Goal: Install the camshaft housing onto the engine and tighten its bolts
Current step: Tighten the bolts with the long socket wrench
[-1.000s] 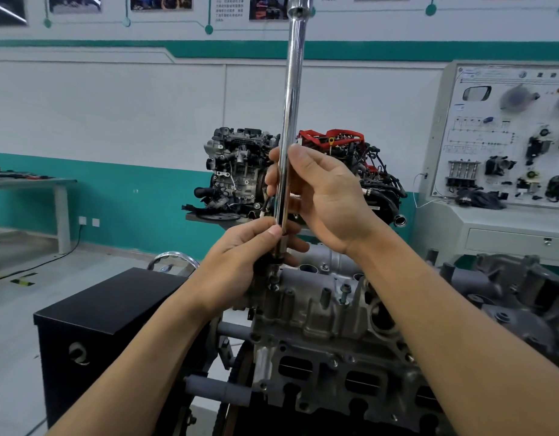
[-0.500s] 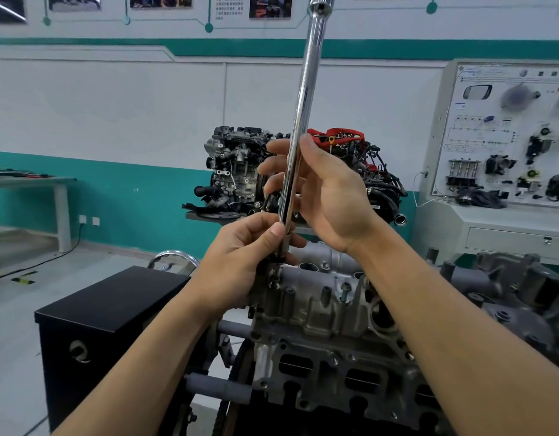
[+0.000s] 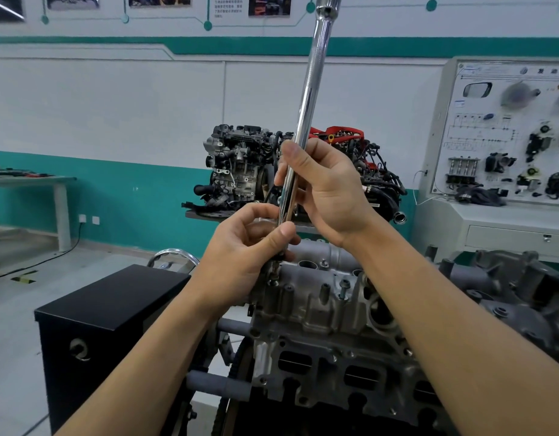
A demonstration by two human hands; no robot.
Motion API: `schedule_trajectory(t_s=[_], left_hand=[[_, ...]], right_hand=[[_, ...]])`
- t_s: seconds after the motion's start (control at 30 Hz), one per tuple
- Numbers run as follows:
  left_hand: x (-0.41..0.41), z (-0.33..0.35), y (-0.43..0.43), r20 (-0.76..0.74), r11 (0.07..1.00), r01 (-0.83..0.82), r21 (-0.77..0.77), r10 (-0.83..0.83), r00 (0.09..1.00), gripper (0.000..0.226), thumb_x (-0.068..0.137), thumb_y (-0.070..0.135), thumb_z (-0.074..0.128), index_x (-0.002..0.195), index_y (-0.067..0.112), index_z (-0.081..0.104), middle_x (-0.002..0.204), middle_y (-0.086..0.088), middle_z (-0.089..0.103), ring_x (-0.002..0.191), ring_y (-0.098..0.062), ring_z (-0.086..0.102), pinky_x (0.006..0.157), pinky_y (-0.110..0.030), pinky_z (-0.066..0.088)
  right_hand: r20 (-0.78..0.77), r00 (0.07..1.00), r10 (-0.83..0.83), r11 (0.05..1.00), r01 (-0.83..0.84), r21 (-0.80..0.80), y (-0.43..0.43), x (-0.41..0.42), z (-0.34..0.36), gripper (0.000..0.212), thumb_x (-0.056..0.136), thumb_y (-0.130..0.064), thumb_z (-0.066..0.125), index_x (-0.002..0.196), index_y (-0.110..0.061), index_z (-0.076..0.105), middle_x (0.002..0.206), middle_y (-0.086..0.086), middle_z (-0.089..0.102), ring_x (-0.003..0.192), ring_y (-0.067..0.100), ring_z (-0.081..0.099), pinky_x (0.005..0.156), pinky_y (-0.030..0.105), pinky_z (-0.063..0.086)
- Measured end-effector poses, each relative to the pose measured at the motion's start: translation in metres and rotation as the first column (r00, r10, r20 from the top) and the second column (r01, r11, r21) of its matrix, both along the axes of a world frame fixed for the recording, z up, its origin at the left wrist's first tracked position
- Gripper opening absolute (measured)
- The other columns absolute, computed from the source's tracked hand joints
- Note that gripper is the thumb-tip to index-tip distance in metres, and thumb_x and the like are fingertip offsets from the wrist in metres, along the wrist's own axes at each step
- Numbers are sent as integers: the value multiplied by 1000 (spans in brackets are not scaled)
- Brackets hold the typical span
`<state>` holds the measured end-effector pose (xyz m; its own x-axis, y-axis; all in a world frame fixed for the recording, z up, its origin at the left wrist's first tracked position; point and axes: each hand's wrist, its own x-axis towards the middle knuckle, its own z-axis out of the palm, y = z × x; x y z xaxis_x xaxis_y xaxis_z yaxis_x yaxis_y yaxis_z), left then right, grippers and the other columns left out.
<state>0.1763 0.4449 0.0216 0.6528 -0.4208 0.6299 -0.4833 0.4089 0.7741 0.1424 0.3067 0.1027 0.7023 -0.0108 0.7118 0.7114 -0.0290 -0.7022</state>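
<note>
A grey cast camshaft housing (image 3: pixel 319 306) sits on top of the engine (image 3: pixel 341 372) in front of me. A long chrome extension bar (image 3: pixel 311 89) stands nearly upright, leaning right at the top, its lower end on a bolt (image 3: pixel 274 276) at the housing's left edge. My left hand (image 3: pixel 246 250) pinches the bar's lower end just above the bolt. My right hand (image 3: pixel 328 187) grips the shaft higher up, thumb on the near side. A second bolt (image 3: pixel 343 289) stands raised further right on the housing.
A black cabinet (image 3: pixel 108 306) stands to the left of the engine. Another grey engine part (image 3: pixel 523 287) lies at the right. Behind are a display engine (image 3: pixel 240 171) on a stand, a training panel (image 3: pixel 504 136) and a table (image 3: pixel 29 184) at the far left.
The top of the bar has tilted to the right. My right hand has shifted its fingers on the shaft, and my left hand has stayed at the lower end.
</note>
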Motion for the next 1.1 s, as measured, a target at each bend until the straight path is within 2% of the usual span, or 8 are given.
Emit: schedule_trajectory(t_s=[0.2, 0.33, 0.47, 0.7, 0.77, 0.83, 0.93, 1.1], left_hand=[[5, -1, -1, 49, 999, -36, 40, 34, 998, 26, 83, 37, 71, 96, 18, 60, 86, -8, 77, 73, -21, 73, 71, -31, 58], [3, 0, 0, 76, 996, -49, 77, 43, 996, 33, 88, 38, 65, 104, 9, 64, 88, -8, 76, 74, -22, 71, 77, -38, 59], [-1, 1, 2, 73, 994, -55, 98, 48, 996, 34, 89, 38, 59, 105, 9, 66, 89, -7, 75, 75, -22, 71, 77, -40, 58], [-2, 4, 4, -38, 995, -32, 99, 36, 999, 37, 94, 40, 51, 104, 12, 73, 101, -9, 77, 81, -22, 75, 63, -36, 60], [0, 4, 4, -77, 998, -17, 66, 22, 997, 31, 103, 31, 46, 107, 16, 73, 103, -10, 77, 81, -26, 76, 63, -36, 59], [4, 3, 3, -96, 1000, -21, 14, 23, 995, 28, 103, 10, 43, 107, 19, 70, 107, -10, 76, 81, -29, 76, 65, -36, 58], [10, 1, 2, -126, 994, -55, -90, 43, 991, 47, 88, -14, 37, 81, 23, 64, 102, -9, 74, 77, -30, 75, 60, -34, 56], [14, -1, -1, -97, 990, -96, -108, 86, 992, 52, 65, -24, 33, 54, 23, 50, 62, 0, 62, 66, -22, 73, 55, -32, 55]], right_hand=[[-26, 999, 45, 999, -45, 3, 0, 0, -2, 18, 99, -21, 58, 83, -14, 57, 75, 2, 61, 67, 19, 59, 65, 29, 50], [-80, 993, 85, 995, -89, -46, 1, 0, -2, 30, 97, -36, 52, 94, -8, 64, 81, 8, 65, 71, 24, 60, 72, 37, 47], [-120, 980, 157, 985, -165, -57, -1, -3, -2, 42, 102, -43, 40, 104, -7, 64, 87, 8, 67, 73, 23, 62, 72, 36, 49], [-116, 982, 146, 988, -150, -30, 0, -6, -2, 32, 107, -26, 38, 98, -8, 63, 78, 6, 64, 70, 22, 61, 71, 35, 48], [-112, 985, 133, 990, -137, -31, 0, -6, -2, 29, 107, -26, 41, 96, -9, 63, 77, 5, 63, 69, 22, 61, 70, 35, 50], [-107, 987, 117, 992, -121, -28, 0, -6, -2, 27, 106, -25, 43, 95, -9, 63, 77, 5, 63, 68, 21, 61, 68, 32, 52], [-102, 990, 96, 995, -99, -25, 1, -6, -2, 26, 105, -25, 45, 94, -9, 63, 77, 4, 64, 68, 21, 61, 67, 31, 52], [-105, 990, 90, 995, -93, -30, 1, -6, -3, 26, 105, -26, 45, 95, -10, 63, 78, 5, 64, 68, 21, 61, 67, 31, 52]])
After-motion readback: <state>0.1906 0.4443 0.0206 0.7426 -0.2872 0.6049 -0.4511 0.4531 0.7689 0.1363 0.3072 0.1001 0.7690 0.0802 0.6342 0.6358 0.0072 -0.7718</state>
